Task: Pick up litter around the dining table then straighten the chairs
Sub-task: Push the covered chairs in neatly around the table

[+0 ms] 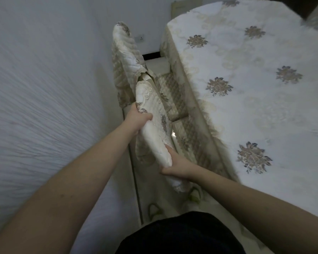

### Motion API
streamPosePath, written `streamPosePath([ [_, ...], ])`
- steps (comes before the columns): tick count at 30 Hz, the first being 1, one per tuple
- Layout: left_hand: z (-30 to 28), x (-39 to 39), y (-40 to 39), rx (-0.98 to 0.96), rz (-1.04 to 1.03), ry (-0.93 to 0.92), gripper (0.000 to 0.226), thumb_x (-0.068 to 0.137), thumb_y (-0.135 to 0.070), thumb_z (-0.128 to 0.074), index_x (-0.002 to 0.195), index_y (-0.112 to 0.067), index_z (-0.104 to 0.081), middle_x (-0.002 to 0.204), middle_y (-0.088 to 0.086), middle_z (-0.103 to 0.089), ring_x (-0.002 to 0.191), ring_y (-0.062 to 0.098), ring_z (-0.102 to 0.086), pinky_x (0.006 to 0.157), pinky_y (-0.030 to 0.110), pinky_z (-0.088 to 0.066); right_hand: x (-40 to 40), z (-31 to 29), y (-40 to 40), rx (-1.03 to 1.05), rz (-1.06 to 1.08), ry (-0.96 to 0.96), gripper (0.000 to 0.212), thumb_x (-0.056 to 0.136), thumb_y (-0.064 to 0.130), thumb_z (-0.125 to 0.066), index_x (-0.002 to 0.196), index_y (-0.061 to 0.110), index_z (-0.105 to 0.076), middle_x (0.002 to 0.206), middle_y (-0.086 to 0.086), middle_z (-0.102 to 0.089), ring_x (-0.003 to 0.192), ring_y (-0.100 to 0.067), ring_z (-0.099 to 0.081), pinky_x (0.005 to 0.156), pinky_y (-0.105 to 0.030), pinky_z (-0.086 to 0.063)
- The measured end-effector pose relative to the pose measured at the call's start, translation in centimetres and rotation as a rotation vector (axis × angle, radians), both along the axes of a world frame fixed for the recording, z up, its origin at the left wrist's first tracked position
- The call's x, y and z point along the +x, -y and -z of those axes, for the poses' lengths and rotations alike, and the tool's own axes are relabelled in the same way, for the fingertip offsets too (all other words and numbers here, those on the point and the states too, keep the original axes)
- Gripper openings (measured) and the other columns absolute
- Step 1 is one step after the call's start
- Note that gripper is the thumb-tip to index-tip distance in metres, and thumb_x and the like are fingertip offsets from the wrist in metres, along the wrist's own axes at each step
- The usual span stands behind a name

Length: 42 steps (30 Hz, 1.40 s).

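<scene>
Person stands in the narrow gap between a white wall (44, 88) and the dining counter (255, 88), which is draped in a floral cloth; both hands are on the top rail of the near chair (154, 129), covered in a quilted cream slipcover. Left hand (138, 120) wraps the far end of the backrest top, grip pressed together around the padded edge; right hand (174, 165) clamps the near end, fingers curled under, thumb over. Near chair sits just beside the counter edge, seat cushion (187, 136) partly under the cloth overhang; backrest looks angled relative to the counter edge. A second chair (125, 50), same cover, stands beyond it against the wall, touching or nearly touching the near one; cannot tell which.

Judged step: straightening chairs; no litter visible on the floor strip here, though it is dim and partly hidden. Handling guess: frame stiff and moderately heavy, but the cover is soft and loose, likely to slide or bunch over the rail; best hold is firmly through the padding at both ends of the top rail, as now, so the chair can be turned square without the fabric twisting. Tight space; chair legs may catch the hanging cloth.
</scene>
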<state>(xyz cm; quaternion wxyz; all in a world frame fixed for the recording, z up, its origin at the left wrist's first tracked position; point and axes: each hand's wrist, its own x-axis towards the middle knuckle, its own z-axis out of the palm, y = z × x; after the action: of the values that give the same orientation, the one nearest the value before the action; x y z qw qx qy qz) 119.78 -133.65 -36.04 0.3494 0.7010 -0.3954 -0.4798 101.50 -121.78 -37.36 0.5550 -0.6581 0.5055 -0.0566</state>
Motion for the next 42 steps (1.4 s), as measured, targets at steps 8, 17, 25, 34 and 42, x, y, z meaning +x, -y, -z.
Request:
streamPosePath([
  [8,0.6,3.6,-0.7,0.051,-0.009,-0.01,0.074,0.05,-0.021,-0.069,0.122,-0.022,-0.051,0.113,0.004,-0.065,0.1,0.023,-0.064,0.09,0.045,-0.054,3.0,0.4,-1.0,-0.032,0.014,0.047,0.106,0.062,0.034,-0.078,0.148,0.017,-0.018,0.134,0.009,-0.033,0.122,-0.004,-0.034,0.09,-0.007,-0.026],
  [17,0.9,4.8,-0.1,0.077,0.021,-0.036,0.075,0.05,-0.018,-0.069,0.123,-0.021,-0.053,0.112,0.008,-0.067,0.097,0.025,-0.067,0.083,0.045,-0.057,4.9,0.5,-1.3,-0.018,0.096,0.034,0.103,0.06,0.038,-0.07,0.147,0.018,-0.02,0.143,-0.001,-0.037,0.131,-0.017,-0.037,0.1,-0.02,-0.029],
  [25,0.5,4.7,0.3,0.081,0.037,-0.017,0.07,0.058,-0.012,-0.069,0.126,-0.018,-0.052,0.113,0.008,-0.065,0.099,0.025,-0.065,0.083,0.042,-0.057,4.9,1.0,-1.0,0.008,0.093,0.041,0.101,0.076,0.023,-0.073,0.151,0.01,-0.006,0.154,-0.006,-0.022,0.14,-0.019,-0.024,0.1,-0.014,-0.018],
  [34,0.4,2.1,1.0,0.108,0.055,0.062,0.08,0.051,-0.029,-0.07,0.127,-0.026,-0.044,0.116,0.004,-0.06,0.1,0.026,-0.062,0.086,0.048,-0.055,1.9,0.3,-0.4,-0.026,0.096,0.048,0.096,0.062,0.03,-0.069,0.147,0.022,-0.024,0.138,0.002,-0.045,0.117,-0.011,-0.046,0.086,-0.009,-0.034],
  [42,0.4,1.7,1.1,0.08,0.049,0.041,0.075,0.051,-0.023,-0.071,0.122,-0.021,-0.049,0.113,0.005,-0.063,0.098,0.024,-0.064,0.085,0.047,-0.056,1.7,-0.1,-0.7,-0.045,0.089,-0.029,0.094,0.069,0.027,-0.07,0.148,0.017,-0.021,0.142,-0.003,-0.043,0.12,-0.015,-0.044,0.084,-0.012,-0.029],
])
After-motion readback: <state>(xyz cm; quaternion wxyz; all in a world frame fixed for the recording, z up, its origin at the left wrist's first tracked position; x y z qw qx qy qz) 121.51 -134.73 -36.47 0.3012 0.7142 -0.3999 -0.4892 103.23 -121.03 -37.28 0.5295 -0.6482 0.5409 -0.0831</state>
